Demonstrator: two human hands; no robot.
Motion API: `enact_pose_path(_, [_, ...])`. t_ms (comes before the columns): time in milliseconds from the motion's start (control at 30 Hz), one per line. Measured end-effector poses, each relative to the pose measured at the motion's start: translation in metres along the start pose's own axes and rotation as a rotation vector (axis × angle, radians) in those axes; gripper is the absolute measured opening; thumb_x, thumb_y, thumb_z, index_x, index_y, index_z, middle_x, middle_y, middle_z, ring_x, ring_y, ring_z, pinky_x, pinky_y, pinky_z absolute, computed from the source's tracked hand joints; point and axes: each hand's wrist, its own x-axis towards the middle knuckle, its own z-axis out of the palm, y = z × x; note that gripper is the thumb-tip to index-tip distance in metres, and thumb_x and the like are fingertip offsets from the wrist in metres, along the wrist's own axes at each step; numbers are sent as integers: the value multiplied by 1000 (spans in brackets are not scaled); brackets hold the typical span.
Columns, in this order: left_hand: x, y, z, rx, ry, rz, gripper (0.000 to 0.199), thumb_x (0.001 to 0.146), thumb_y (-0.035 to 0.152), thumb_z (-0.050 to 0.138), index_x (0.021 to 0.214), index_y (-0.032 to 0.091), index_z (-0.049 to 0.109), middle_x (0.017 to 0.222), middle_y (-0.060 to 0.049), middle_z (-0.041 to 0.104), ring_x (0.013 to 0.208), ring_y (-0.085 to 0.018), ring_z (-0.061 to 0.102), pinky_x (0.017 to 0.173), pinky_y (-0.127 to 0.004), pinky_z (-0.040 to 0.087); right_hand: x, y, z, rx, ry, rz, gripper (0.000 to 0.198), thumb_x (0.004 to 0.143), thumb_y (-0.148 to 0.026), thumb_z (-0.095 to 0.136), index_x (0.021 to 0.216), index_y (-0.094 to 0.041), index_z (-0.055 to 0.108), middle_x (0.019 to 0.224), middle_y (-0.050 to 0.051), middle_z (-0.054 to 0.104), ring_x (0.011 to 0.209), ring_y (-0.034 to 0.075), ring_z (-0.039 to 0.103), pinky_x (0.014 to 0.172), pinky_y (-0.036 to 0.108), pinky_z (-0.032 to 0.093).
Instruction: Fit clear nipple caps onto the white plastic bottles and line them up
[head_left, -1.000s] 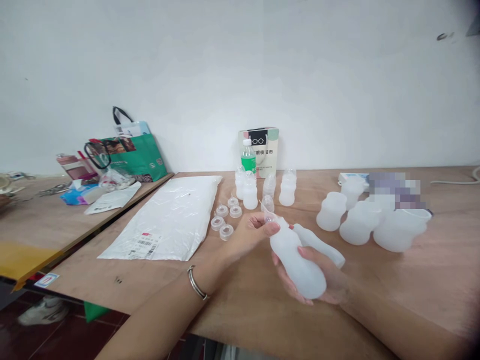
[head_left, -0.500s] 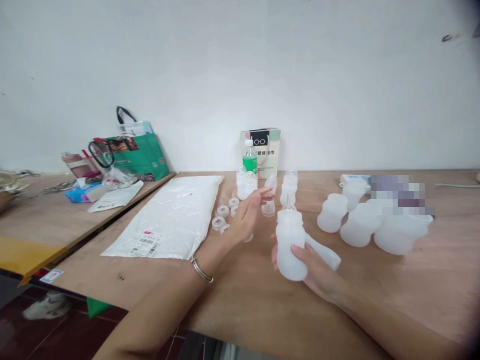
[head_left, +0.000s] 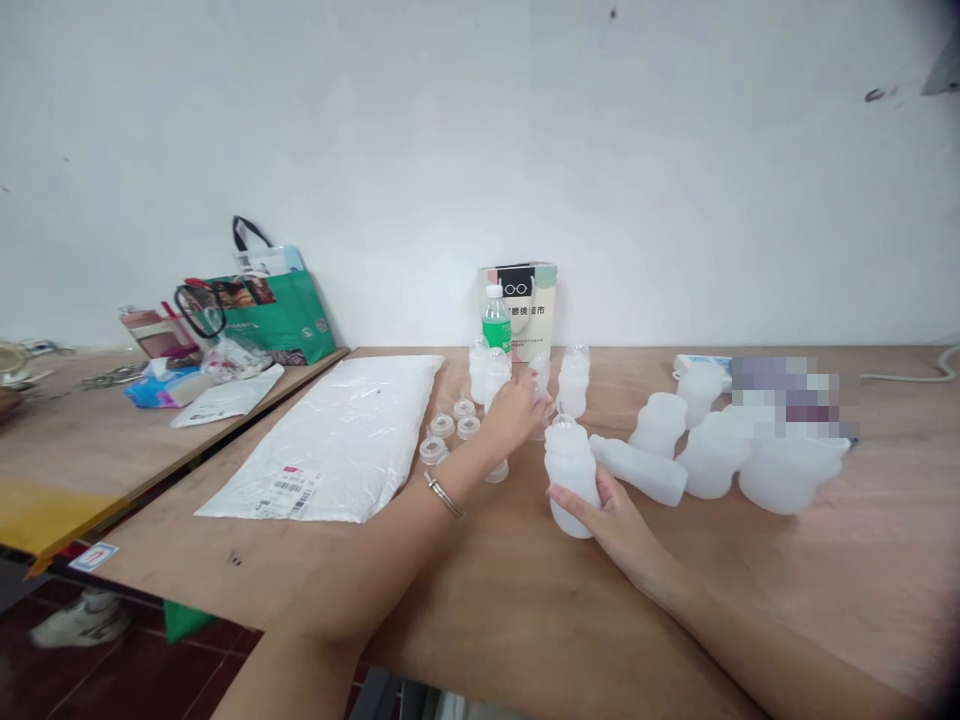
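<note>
My right hand [head_left: 607,510] is shut on a translucent white bottle [head_left: 570,470], which it holds upright with its base low over the wooden table [head_left: 525,590]. A clear teat sits on the bottle's neck. My left hand [head_left: 514,412], with a bracelet on the wrist, reaches past it. Its fingers curl over a small clear cap [head_left: 538,428] standing among the capped small bottles [head_left: 574,380]. Whether the cap is gripped is hidden by the fingers. Another white bottle [head_left: 637,468] lies on its side just right of the held one.
Several squat white bottle bodies [head_left: 716,455] stand at the right. Clear rings [head_left: 442,425] lie left of my left hand, beside a flat plastic bag [head_left: 337,435]. A green-labelled water bottle [head_left: 496,318] and a paper bag [head_left: 529,295] stand by the wall. A cluttered side table [head_left: 112,430] holds a green bag [head_left: 274,310].
My right hand turned the bottle from lying tilted in the palm to upright and lowered it toward the table. My left hand left the bottle's neck and reached forward to the clear cap.
</note>
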Motion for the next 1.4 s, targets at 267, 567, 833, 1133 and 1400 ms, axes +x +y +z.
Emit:
enact_pose_path(267, [-25, 19, -62, -590, 183, 176, 27, 85, 35, 51, 104, 20, 41, 98, -6, 56, 89, -14, 56, 77, -27, 46, 0, -5, 4, -70, -24, -33, 51, 72, -43, 63, 118, -23, 50, 108, 5, 61, 97, 24, 57, 80, 36, 48])
enact_pose_path(567, [-68, 20, -39, -313, -5, 363, 51, 80, 35, 57, 122, 20, 32, 118, -12, 48, 108, -22, 49, 92, -39, 42, -2, -2, 4, -89, -118, -65, 41, 75, -39, 60, 110, -21, 51, 99, 5, 62, 90, 22, 57, 74, 34, 47])
enact_pose_path(833, [-77, 20, -17, -114, 216, 368, 78, 66, 47, 68, 127, 19, 28, 125, -16, 46, 119, -29, 44, 98, -46, 37, -2, -3, 3, -160, -68, -116, 23, 74, -34, 58, 92, -20, 55, 85, 1, 62, 81, 21, 57, 71, 33, 46])
enact_pose_path(1133, [-78, 25, -21, -179, 139, 269, 68, 69, 45, 66, 125, 21, 35, 123, -11, 51, 113, -26, 50, 96, -42, 40, -1, -3, 3, -176, -56, -101, 25, 76, -39, 57, 92, -20, 54, 85, 2, 60, 83, 22, 57, 74, 37, 47])
enact_pose_path(1400, [-80, 25, -25, -329, -31, 265, 76, 72, 39, 65, 134, 29, 24, 134, -8, 42, 119, -26, 46, 98, -41, 41, 2, 11, 9, -58, -64, -226, 40, 75, -34, 60, 109, -22, 42, 108, 6, 55, 104, 22, 52, 88, 39, 44])
